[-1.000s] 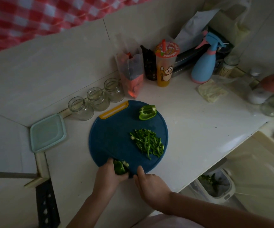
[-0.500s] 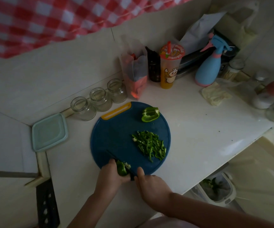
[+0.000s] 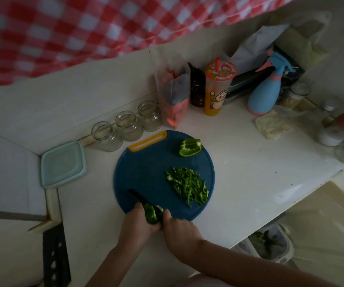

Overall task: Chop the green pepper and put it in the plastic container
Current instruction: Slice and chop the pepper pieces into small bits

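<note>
A round blue cutting board with a yellow handle lies on the white counter. At its near edge my left hand holds down a green pepper piece. My right hand grips a dark knife whose blade lies across the board beside that piece. A heap of chopped pepper strips sits on the right of the board. Another uncut pepper piece lies at the far edge. The pale green lidded plastic container stands left of the board.
Three empty glass jars line the wall behind the board. A plastic bag, a dark bottle, an orange drink cup and a blue spray bottle stand at the back. A bin sits below the counter edge at right.
The view has shifted slightly. Both hands stay at the board's near edge with the pepper piece and knife, and the blade now shows further left across the board.
</note>
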Motion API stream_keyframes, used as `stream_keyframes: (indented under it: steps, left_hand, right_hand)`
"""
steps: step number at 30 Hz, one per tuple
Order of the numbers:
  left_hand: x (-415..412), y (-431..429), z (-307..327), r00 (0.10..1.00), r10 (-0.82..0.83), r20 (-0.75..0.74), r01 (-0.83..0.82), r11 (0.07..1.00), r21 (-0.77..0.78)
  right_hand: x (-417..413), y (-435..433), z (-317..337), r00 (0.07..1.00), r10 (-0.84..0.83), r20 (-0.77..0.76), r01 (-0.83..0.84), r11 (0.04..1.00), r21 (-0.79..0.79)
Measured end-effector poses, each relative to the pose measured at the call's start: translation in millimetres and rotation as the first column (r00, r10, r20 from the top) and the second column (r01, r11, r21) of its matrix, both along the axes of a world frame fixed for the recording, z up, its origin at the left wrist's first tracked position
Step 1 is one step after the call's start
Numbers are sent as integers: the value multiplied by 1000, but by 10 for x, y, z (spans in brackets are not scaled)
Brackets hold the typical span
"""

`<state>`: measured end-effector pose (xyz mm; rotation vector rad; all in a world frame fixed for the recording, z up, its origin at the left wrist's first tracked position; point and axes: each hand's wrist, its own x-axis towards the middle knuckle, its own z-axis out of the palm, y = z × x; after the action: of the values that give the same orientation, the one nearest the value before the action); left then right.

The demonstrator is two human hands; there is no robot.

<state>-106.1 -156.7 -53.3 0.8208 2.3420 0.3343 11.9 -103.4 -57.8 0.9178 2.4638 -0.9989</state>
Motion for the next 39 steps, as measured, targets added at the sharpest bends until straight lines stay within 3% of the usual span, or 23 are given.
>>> stream_keyframes:
  steps: [5,8,17,30,39]
  left_hand:
    - [-17,-89,-48,997,32,75,-43,988,145]
    - [-17,-132,-78,997,34,76,-48,980,193]
    - [15,-71,-60,998,26,56,-37,980,193]
    - [25,-77,-72,999,28,46,-36,980,195]
    - [26,-24,-77,998,46,34,-52,978,202]
  right_hand:
    - [166,101,-95,959,-264,-102,250,960,-126]
    - [315,180,-89,930,-327,-167,306,942,-139]
    - [365,33,18,984,-17,-176,22,999,26]
    - [354,27,-18,989,104,-109,-84,981,176]
    - [319,21,-74,996,50,-77,-41,993,109]
